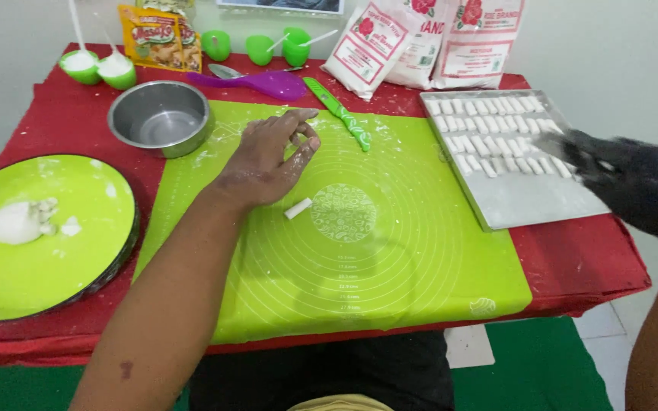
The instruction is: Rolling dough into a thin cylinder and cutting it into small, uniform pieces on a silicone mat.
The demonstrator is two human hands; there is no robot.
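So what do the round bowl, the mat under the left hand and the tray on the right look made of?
The round bowl looks like brushed steel: grey with a dull sheen. The mat seems to be flexible silicone or plastic: matte lime green, lying flat, with printed rings. The tray looks like dull aluminium or steel, pale grey and thin-rimmed. The left hand rests on the mat.

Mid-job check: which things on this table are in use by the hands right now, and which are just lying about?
In use:
left hand on the green silicone mat
small dough stick beside it
right hand, blurred, over the metal tray of dough sticks

Lying about:
steel bowl
green plate with dough lump
green knife
purple spoon
flour bags
green cups
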